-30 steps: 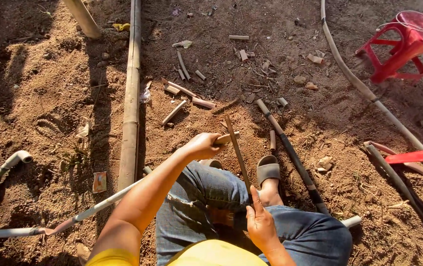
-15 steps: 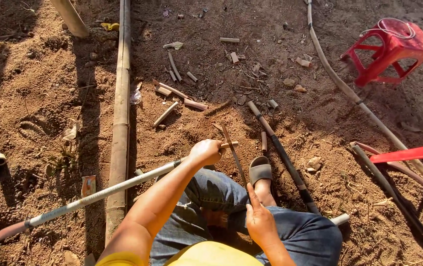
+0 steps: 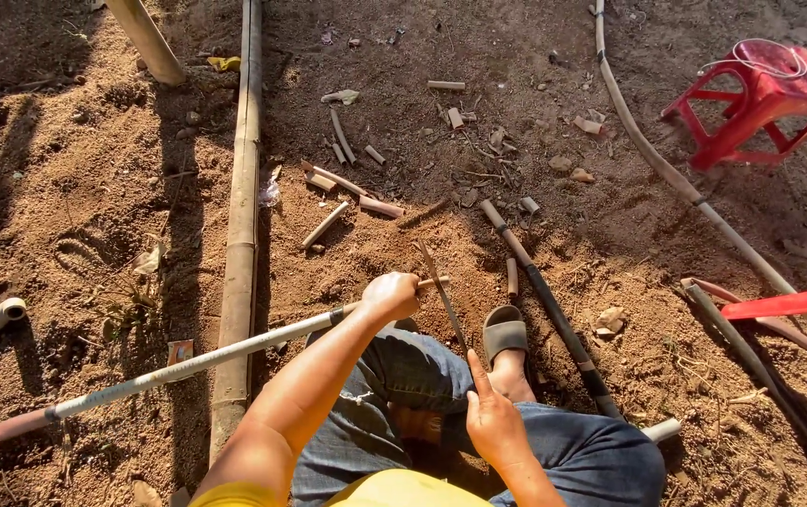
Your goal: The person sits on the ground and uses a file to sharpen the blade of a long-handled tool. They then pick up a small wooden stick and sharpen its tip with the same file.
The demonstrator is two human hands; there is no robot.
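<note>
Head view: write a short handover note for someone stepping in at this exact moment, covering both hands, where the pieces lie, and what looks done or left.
Left hand: fist shut on a thin stick above the knee.
Right hand: open, fingers by the lower end of a thin bamboo strip that slants up over the leg; contact unclear.
Around: a long grey pipe runs left from the knee, a thick bamboo pole lies on the dirt, a dark rod lies beside the sandalled foot.
Done: short cut pieces lie scattered ahead.
Left: the strip is still in hand, not set down.

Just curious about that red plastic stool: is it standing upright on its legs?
No, the red stool lies tipped on its side on the dirt, legs pointing sideways.
</note>
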